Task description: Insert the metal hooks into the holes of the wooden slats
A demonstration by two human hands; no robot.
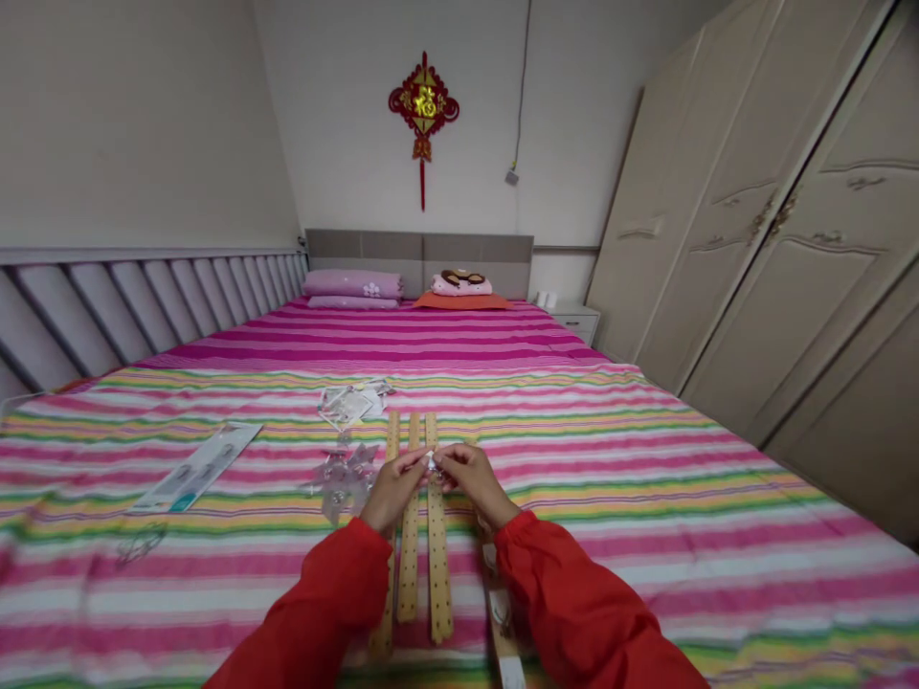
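My left hand (393, 490) and my right hand (470, 478) meet above three long wooden slats (412, 536) with rows of holes, which lie side by side on the striped bed cover (646, 536). Both hands pinch a small clear, shiny piece (433, 463) between their fingertips. Both arms wear red sleeves. A fourth strip (503, 622) with white fittings lies partly under my right forearm. Clear plastic bags (343, 478) lie just left of my left hand.
More clear plastic wrapping (351, 402) lies further up the bed. A white printed sheet (197, 467) lies at the left. Pillows (353, 284) sit at the headboard. A tall wardrobe (775, 239) lines the right wall, a padded panel (144, 297) the left.
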